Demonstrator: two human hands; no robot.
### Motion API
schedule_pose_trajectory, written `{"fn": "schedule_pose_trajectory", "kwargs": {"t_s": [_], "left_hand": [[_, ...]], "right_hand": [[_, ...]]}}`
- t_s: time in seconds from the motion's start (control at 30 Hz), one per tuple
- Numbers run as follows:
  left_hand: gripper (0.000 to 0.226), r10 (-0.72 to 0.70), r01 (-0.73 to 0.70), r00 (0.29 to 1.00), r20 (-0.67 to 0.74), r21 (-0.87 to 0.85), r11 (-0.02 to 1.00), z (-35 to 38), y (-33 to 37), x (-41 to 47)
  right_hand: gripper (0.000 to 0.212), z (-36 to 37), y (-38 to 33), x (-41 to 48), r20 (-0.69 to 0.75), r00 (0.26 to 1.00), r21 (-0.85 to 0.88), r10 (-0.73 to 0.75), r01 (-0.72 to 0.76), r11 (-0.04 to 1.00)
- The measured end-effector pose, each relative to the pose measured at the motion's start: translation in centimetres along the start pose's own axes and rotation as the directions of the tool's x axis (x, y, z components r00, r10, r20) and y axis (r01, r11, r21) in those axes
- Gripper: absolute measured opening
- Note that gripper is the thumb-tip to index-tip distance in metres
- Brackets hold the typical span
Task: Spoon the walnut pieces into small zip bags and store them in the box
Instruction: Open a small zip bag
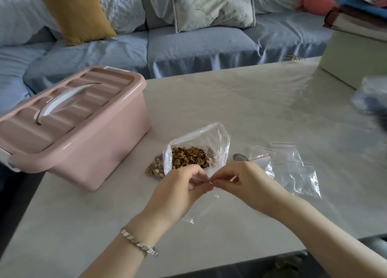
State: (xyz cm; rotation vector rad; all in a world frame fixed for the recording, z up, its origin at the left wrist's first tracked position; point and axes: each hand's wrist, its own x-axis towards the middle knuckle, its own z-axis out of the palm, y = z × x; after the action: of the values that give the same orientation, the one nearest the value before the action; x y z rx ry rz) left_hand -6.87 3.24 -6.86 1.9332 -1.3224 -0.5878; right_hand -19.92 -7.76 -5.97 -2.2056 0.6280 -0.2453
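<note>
Currently on the counter [251,102], as I see it from above:

Item 1. My left hand [180,186], a silver bracelet [139,242] on its wrist. Its fingers [200,179] are curled and pinch the top edge of a small zip bag [206,209].

Item 2. My right hand [243,179], fingers pressed together on the same top edge, its fingertips meeting those of the left. The small zip bag hangs clear below both hands, its lower corner near the counter. I cannot tell whether anything is in it.

Item 3. Walnut pieces [188,157], brown and broken small, lying in a large clear bag [209,135] just beyond my hands. Its mouth stands open and faces me. More pieces [156,169] show under plastic at its left corner; I cannot tell whether that is a separate bag.

Item 4. Box [83,143], pink plastic, on the counter's left side, near the large bag. Its ribbed lid [94,85] is on, and a white handle [62,98] lies flat on top.

Item 5. Spoon [240,157], metal, only the bowl showing, between the large bag and the spare bags.

Item 6. Spare zip bags [293,169], clear with red lines at the seal, lying flat and overlapping to the right of my right hand.

Item 7. Sofa [199,49], blue-grey, behind the counter, with a yellow cushion [77,12] on it.
</note>
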Motion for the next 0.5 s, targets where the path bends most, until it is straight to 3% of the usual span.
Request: {"fn": "schedule_pose_trajectory", "kwargs": {"t_s": [0.1,0.17,0.23,0.27,0.37,0.5], "left_hand": [[0.029,0.088,-0.063,0.976,-0.198,0.126,0.99,0.1,-0.8,0.0],[0.046,0.157,-0.058,0.91,-0.384,0.258,0.964,0.6,-1.4,0.0],[0.029,0.166,-0.024,0.848,-0.503,0.276,0.961,0.9,-1.2,-0.2],[0.018,0.144,-0.022,0.854,-0.499,0.243,0.97,1.0,-0.9,-0.2],[0.03,-0.062,0.057,0.946,-0.319,-0.023,0.998,1.2,0.0,-0.4],[0.032,-0.173,0.143,0.959,-0.222,-0.145,0.979,1.4,0.4,-0.4]], "right_hand": [[0.011,0.9,0.0,0.2,-0.043,0.998,0.076,0.051,-0.048,0.996],[0.013,1.4,0.0,0.1,-0.124,0.985,0.156,0.121,-0.101,0.983],[0.025,1.8,-0.3,0.1,-0.19,0.963,0.26,0.192,-0.139,0.956],[0.03,1.9,-0.5,0.1,-0.206,0.954,0.292,0.217,-0.151,0.944],[0.034,1.8,-1.5,0.0,-0.195,0.949,0.343,0.248,-0.171,0.924],[0.03,1.6,-2.7,-0.2,-0.164,0.964,0.354,0.211,-0.142,0.924]]}}
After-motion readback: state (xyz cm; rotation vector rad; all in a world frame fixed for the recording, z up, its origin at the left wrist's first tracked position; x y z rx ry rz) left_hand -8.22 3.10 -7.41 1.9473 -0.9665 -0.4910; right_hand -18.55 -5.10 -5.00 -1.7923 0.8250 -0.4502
